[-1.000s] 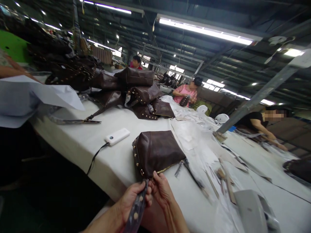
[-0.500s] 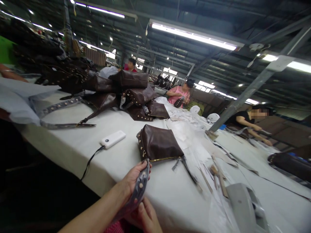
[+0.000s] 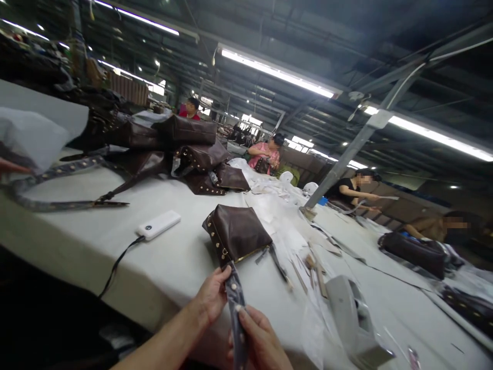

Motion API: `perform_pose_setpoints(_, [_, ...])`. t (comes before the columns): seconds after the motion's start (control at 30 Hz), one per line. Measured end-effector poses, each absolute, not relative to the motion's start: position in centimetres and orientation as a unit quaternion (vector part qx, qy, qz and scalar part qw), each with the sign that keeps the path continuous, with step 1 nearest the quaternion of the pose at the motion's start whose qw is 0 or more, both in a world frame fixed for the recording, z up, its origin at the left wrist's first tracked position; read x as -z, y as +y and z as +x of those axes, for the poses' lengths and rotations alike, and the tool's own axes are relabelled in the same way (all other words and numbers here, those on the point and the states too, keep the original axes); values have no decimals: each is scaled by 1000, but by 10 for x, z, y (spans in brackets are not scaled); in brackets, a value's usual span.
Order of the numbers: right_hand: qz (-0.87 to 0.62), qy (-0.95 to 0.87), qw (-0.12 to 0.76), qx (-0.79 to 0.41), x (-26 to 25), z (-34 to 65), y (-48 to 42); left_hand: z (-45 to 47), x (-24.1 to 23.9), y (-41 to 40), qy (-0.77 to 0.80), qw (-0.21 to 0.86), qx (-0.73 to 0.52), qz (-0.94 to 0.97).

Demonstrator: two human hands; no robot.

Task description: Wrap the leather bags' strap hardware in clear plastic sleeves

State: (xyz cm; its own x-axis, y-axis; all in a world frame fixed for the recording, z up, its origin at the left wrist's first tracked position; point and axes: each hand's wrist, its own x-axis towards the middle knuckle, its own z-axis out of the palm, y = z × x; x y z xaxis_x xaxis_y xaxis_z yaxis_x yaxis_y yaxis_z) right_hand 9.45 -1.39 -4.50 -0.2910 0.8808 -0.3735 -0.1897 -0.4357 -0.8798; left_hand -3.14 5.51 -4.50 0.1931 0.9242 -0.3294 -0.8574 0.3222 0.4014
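A dark brown leather bag [image 3: 242,231] with gold studs down its side lies on the white-covered table in front of me. From its near corner runs a studded strap [image 3: 235,295] sheathed in clear plastic film. My left hand [image 3: 213,293] grips the strap close to the bag, thumb on top. Lower down, my right hand [image 3: 260,334] pinches the same strap between thumb and fingers. The strap's lower end drops out of the picture.
A white power bank [image 3: 159,225] with a black cord lies left. Behind it sit piled brown bags [image 3: 192,131]. On the right are a grey tape dispenser [image 3: 352,318], thin tools [image 3: 314,270] and a slanted metal post [image 3: 339,162]. Several people work around the table [image 3: 127,262].
My right hand has moved up along the strap, which now hangs straighter between my hands. The view has shifted to the right. At far left, a person's hand lifts white wrapping.
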Motion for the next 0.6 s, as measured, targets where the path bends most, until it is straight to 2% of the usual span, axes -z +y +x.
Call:
perform_pose_setpoints(0.27, [-519, -449, 370, -626, 27, 82, 3, -15, 55, 34, 308, 761, -569, 50])
perform_pose_setpoints(0.47, [-519, -502, 376, -581, 40, 73, 12, -20, 70, 14, 238, 815, -521, 89])
perform_pose_setpoints(0.6, [-520, -524, 362, -569, 48, 72, 8, -26, 79, 18, 262, 791, -538, 125])
